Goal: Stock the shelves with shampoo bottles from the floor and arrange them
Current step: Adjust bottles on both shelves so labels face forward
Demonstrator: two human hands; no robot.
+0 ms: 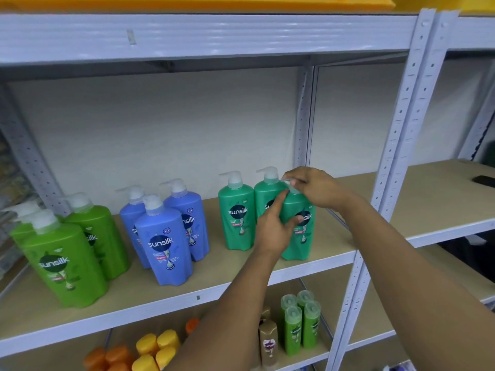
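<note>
Three teal-green Sunsilk pump bottles stand on the wooden shelf (187,298) right of centre. My left hand (273,228) grips the body of the front teal bottle (301,236), thumb on its label. My right hand (313,187) pinches that bottle's white pump head from above. The other two teal bottles (237,218) stand just behind and to the left. Three blue pump bottles (164,242) stand mid-shelf, and several lime-green pump bottles (67,261) stand at the left.
White metal uprights (396,129) border the shelf bay on the right, with another wooden shelf (428,194) beyond holding a dark object (483,180). The lower shelf holds small green (300,319), gold (267,341), yellow (158,349) and orange bottles (107,357).
</note>
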